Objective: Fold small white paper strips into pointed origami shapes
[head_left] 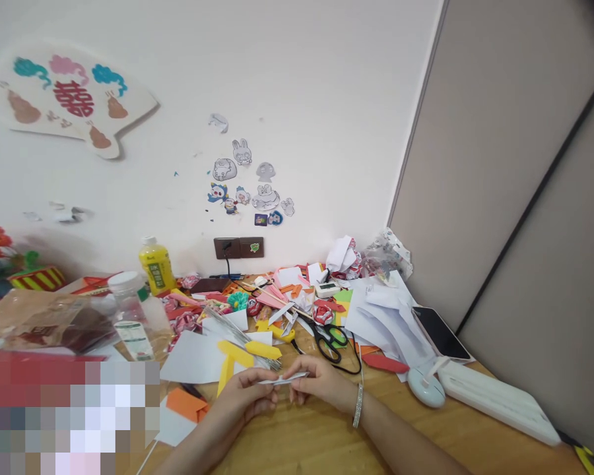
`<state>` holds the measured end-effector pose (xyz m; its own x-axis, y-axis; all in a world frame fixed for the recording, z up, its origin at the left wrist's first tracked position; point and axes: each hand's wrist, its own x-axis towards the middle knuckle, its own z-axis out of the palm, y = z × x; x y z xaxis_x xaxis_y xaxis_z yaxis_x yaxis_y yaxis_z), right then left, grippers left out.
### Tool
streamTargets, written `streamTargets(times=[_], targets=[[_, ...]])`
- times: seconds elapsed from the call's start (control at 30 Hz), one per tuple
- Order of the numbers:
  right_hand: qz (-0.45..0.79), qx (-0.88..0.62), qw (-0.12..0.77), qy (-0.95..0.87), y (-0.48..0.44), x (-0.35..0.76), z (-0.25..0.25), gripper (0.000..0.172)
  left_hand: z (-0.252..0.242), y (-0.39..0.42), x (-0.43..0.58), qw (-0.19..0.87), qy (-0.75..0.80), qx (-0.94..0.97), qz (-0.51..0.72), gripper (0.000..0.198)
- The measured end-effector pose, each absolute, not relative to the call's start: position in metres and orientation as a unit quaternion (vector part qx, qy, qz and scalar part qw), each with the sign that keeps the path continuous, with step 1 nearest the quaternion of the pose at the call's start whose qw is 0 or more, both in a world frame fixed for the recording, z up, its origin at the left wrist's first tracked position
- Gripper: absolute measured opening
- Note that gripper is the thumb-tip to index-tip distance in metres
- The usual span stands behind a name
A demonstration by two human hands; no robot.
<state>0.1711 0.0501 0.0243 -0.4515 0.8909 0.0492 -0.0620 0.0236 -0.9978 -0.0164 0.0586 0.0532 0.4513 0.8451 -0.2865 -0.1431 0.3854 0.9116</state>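
Note:
Between my two hands is a small folded strip of white paper, held level just above the wooden table. My left hand pinches its left end between thumb and fingers. At the other end, my right hand grips it with thumb and index finger, and a bracelet circles that wrist. Yellow folded paper pieces lie just beyond my left hand. Black-handled scissors rest behind my right hand. An orange folded paper sits left of my left wrist.
A yellow bottle and a clear jar stand at the left. White sheets, a tablet, a mouse and a long white device lie right. Paper scraps crowd the back. The lower left is pixelated.

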Motion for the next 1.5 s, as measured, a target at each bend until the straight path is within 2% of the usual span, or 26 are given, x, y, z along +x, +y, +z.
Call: streamTargets(times=[0.2,0.33,0.67,0.93,1.23,1.5], targets=[[0.567,-0.367,0.391,-0.626,0.05,0.169,0.022,0.038,0.051,0.064,-0.017,0.651,0.425,0.537,0.328,0.047],[0.537,-0.405,0.378,-0.637,0.051,0.167,0.021,0.033,0.049,0.066,-0.017,0.605,0.431,0.563,0.362,0.045],[0.582,-0.38,0.381,-0.61,0.053,0.167,0.017,0.037,0.05,0.071,-0.022,0.626,0.461,0.503,0.378,0.044],[0.579,-0.396,0.373,-0.608,0.053,0.166,0.015,0.038,0.061,0.061,-0.022,0.644,0.453,0.457,0.414,0.034],[0.549,-0.422,0.379,-0.614,0.052,0.163,0.014,0.037,0.068,0.057,-0.02,0.665,0.464,0.398,0.43,0.009],[0.541,-0.424,0.378,-0.62,0.05,0.162,0.016,0.034,0.072,0.058,-0.019,0.666,0.487,0.389,0.41,0.006]])
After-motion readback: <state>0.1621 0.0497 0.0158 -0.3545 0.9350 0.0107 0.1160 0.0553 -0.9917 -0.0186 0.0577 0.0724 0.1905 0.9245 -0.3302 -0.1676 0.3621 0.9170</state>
